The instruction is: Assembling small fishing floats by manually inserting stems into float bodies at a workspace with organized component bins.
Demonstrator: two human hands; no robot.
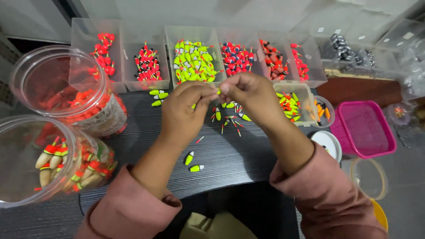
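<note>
My left hand (pixel 183 113) and my right hand (pixel 250 95) meet above the dark table (pixel 137 132), fingertips pinched together on a small yellow-green fishing float (pixel 218 91) that barely shows between them. Loose floats and thin red sticks (pixel 230 121) lie scattered just under the hands. Two yellow-and-white floats (pixel 193 163) rest nearer to me, between my forearms. Three more yellow floats (pixel 158 97) lie left of my left hand.
Clear bins line the back: red floats (pixel 104 51), red-black ones (pixel 148 62), yellow-green ones (pixel 192 59), red-blue ones (pixel 237 57). Two big clear jars (pixel 66 88) (pixel 44 159) stand at left. A pink basket (pixel 365 128), a small tub (pixel 292 104) and lids sit at right.
</note>
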